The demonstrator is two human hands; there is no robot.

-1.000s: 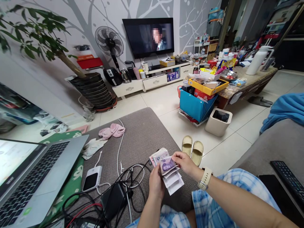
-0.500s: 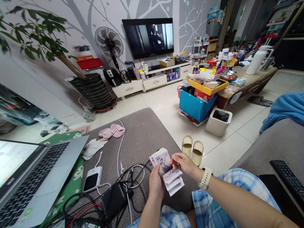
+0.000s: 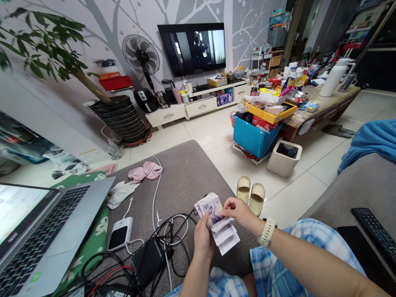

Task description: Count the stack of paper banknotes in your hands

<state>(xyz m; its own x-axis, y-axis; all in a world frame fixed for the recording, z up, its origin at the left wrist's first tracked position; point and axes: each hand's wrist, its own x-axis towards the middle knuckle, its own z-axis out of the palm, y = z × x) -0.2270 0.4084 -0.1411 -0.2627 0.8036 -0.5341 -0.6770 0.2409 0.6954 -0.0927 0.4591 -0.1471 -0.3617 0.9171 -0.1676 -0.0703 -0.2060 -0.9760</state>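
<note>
A stack of banknotes (image 3: pixel 211 208) sits in my left hand (image 3: pixel 203 240), whose thumb presses on the near side of the notes. The top note is purple and marked 5. Below it, several notes and white paper slips (image 3: pixel 227 240) fan out toward me. My right hand (image 3: pixel 238 211) wears a cream-strapped watch (image 3: pixel 267 232) at the wrist. Its thumb and forefinger pinch the right edge of the top banknote. The other fingers of that hand are curled in.
Tangled black cables (image 3: pixel 163 239) and a white power bank (image 3: pixel 121 233) lie left of my hands on the grey sofa (image 3: pixel 192 173). A laptop (image 3: pixel 55 235) is farther left. Slippers (image 3: pixel 256 198) and a beige bin (image 3: pixel 284 159) stand on the floor. A remote (image 3: pixel 375 233) lies at right.
My right fingers have shifted slightly up and left, from over the lower fanned notes to the edge of the top note. My left hand keeps its hold.
</note>
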